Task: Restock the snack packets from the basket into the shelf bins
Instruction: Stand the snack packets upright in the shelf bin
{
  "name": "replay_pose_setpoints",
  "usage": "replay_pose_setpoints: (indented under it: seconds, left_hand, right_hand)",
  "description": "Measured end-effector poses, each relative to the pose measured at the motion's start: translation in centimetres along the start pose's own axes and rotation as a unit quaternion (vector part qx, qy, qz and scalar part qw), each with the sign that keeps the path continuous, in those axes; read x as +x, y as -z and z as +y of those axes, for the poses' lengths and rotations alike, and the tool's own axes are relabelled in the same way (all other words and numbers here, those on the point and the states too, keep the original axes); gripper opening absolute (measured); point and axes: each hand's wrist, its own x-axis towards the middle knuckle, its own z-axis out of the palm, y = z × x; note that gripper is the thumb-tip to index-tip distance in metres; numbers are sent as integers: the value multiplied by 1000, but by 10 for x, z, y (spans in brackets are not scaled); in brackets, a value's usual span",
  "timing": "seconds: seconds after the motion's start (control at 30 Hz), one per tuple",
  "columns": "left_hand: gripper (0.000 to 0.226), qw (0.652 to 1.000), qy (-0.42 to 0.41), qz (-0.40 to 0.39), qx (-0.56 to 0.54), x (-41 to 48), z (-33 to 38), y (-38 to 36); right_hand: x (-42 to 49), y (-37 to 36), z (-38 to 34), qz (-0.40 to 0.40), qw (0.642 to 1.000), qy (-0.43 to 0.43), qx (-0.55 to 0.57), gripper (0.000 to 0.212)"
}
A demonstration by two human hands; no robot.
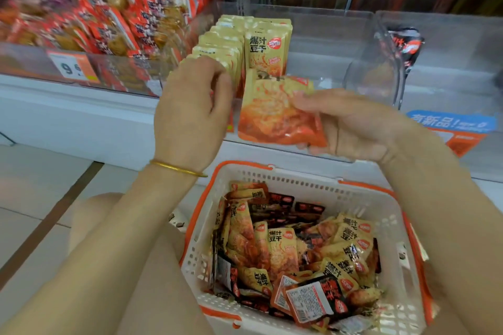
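Observation:
A white basket (pixel 304 185) with orange trim sits below my hands, holding several yellow and black snack packets (pixel 283 250). My right hand (pixel 353 128) pinches one yellow-and-orange packet (pixel 275 114) in front of the clear shelf bin (pixel 321 35). In that bin stands a row of upright yellow packets (pixel 226 46). My left hand (pixel 193 109), fingers curled, touches the front of that row. A gold bangle is on the left wrist.
The left bin (pixel 114 27) is full of red snack packets, with a price tag (pixel 73 66) on its front. A clear bin (pixel 441 62) at the right holds a black packet (pixel 405 46). A blue and orange sign (pixel 451 128) hangs on the shelf edge.

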Motion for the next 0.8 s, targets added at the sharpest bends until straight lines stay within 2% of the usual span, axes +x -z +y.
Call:
replay_pose_setpoints:
  seconds: [0.1,0.27,0.37,0.43,0.5,0.6,0.67,0.7,0.8]
  left_hand:
    - [25,992,-75,12,100,22,-12,-15]
    - [33,981,-63,-25,183,28,-24,-42]
    - [38,978,-48,-42,198,26,-29,-51]
    - [40,976,-54,-50,203,25,-31,-57]
    - [40,973,-63,-58,213,24,-33,-62]
    - [37,970,-73,-60,222,24,-35,-67]
    - [37,970,-76,-59,225,23,-36,-68]
    - [37,969,-79,-58,227,23,-37,-68]
    - [37,968,-80,-59,231,24,-37,-68]
  right_hand:
    - [30,7,-36,82,995,34,-53,10]
    - [98,28,-58,204,958,15,-199,20]
    - [131,43,-50,235,940,0,-247,11]
    - [151,51,-38,253,930,4,-267,18]
    - [170,59,-27,280,901,16,-330,22]
    - [185,65,-22,313,832,25,-458,35]
    - [187,62,-22,309,799,23,-515,29]
    - [188,60,-21,305,803,19,-511,24]
    - [197,55,-17,305,849,0,-431,28]
